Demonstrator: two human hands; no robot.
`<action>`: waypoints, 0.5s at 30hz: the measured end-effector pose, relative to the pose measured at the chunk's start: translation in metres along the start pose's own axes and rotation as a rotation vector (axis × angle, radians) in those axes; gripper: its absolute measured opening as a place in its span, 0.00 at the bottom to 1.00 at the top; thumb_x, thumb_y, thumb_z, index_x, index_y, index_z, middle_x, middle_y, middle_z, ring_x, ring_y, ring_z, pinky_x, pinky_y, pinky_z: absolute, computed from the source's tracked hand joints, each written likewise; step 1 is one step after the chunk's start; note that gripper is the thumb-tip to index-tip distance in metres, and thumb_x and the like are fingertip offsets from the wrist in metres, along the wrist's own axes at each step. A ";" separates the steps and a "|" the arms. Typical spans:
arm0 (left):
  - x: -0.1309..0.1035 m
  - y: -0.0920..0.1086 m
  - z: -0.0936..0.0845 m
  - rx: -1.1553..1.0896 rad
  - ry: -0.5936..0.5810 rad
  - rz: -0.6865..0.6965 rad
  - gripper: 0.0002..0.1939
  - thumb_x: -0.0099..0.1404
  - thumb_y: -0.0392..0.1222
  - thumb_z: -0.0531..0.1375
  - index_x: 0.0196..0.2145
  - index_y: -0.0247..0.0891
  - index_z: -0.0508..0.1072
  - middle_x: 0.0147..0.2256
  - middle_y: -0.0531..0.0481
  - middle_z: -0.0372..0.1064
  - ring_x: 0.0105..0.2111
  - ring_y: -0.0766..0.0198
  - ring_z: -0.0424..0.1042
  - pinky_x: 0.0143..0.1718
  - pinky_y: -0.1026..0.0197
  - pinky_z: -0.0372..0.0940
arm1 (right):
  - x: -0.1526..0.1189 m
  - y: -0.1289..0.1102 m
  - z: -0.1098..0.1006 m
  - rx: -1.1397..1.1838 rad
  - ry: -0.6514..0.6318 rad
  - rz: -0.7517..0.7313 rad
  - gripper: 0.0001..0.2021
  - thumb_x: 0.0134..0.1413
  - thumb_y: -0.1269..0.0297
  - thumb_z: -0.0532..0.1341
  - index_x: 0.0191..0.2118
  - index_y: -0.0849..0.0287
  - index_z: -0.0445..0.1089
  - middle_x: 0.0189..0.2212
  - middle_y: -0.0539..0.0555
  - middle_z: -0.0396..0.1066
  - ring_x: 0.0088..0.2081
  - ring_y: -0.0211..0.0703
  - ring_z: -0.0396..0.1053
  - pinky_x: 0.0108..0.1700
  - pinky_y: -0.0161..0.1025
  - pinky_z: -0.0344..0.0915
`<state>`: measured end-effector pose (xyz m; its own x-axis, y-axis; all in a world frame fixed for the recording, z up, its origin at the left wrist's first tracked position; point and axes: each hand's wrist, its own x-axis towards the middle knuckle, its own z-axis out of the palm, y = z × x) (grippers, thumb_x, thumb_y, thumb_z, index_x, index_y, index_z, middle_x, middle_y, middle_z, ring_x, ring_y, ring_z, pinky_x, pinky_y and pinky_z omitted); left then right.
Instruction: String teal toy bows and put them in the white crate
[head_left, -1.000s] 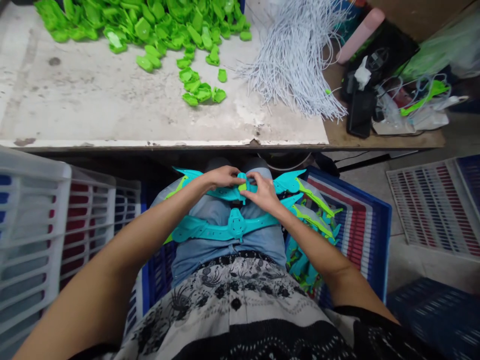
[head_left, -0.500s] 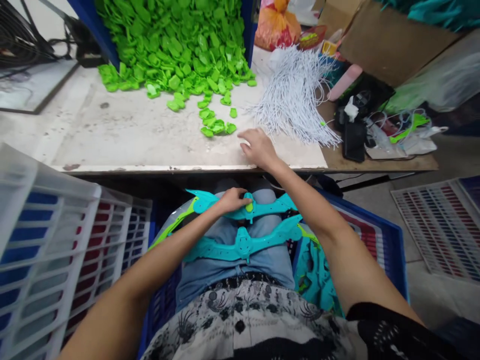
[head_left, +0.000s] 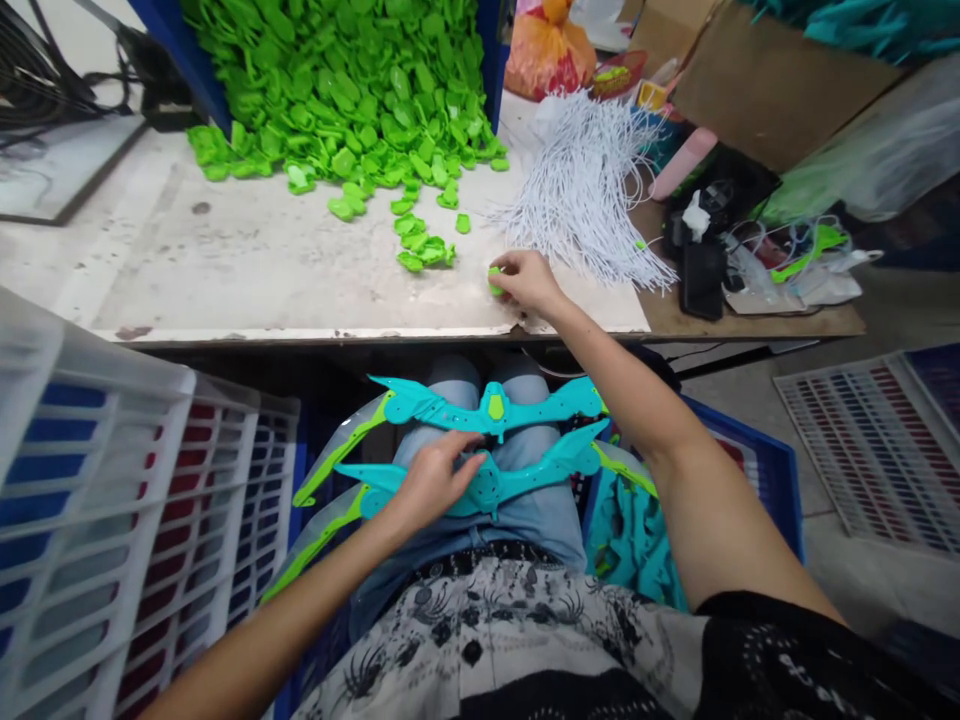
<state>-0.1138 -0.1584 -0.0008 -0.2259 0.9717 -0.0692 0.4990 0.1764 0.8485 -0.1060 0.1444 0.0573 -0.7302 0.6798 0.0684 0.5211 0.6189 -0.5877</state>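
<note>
Two teal plastic toy bows with lime-green limbs lie across my lap, one behind the other. The far toy bow point(head_left: 532, 412) has a green cap point(head_left: 496, 406) at its centre. On the near toy bow point(head_left: 525, 486) the teal centre shows no green cap. My left hand point(head_left: 439, 478) is over the near bow, left of its centre, thumb and fingers apart. Above the table's front edge, my right hand point(head_left: 531, 282) pinches a small green plastic piece point(head_left: 494, 281) between thumb and fingertips.
A blue bin point(head_left: 491, 70) spills green pieces point(head_left: 352, 130) onto the table point(head_left: 247, 270). White strings point(head_left: 577, 200) lie at the right, near a black phone point(head_left: 703, 280). A white crate point(head_left: 172, 480) stands left; a blue crate point(head_left: 787, 480) with teal parts is right.
My left hand has left the far bow's centre and come back towards me over the near bow. My right hand, empty before, now pinches a green piece from the table.
</note>
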 end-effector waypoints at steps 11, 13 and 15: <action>0.016 -0.021 0.032 0.040 -0.371 -0.270 0.28 0.60 0.52 0.56 0.53 0.32 0.66 0.42 0.41 0.72 0.40 0.51 0.71 0.40 0.56 0.64 | -0.026 0.038 -0.008 -0.250 0.082 -0.317 0.15 0.54 0.62 0.59 0.44 0.63 0.73 0.45 0.59 0.71 0.48 0.51 0.64 0.55 0.49 0.56; 0.022 -0.020 0.030 0.000 -0.376 -0.260 0.27 0.59 0.53 0.56 0.50 0.31 0.68 0.41 0.41 0.72 0.40 0.51 0.71 0.40 0.56 0.64 | -0.025 0.039 -0.008 -0.236 0.030 -0.342 0.12 0.54 0.64 0.59 0.41 0.62 0.74 0.44 0.59 0.72 0.46 0.51 0.65 0.54 0.50 0.56; 0.026 -0.018 0.027 -0.072 -0.392 -0.250 0.25 0.59 0.54 0.55 0.46 0.32 0.71 0.41 0.42 0.73 0.41 0.52 0.70 0.41 0.57 0.64 | -0.035 0.035 -0.008 -0.183 0.058 -0.344 0.12 0.55 0.63 0.57 0.40 0.62 0.74 0.43 0.58 0.73 0.47 0.51 0.65 0.54 0.51 0.56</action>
<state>-0.1063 -0.1320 -0.0316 0.0080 0.8894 -0.4571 0.4068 0.4146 0.8140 -0.0593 0.1454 0.0407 -0.8525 0.4381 0.2853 0.3239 0.8710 -0.3695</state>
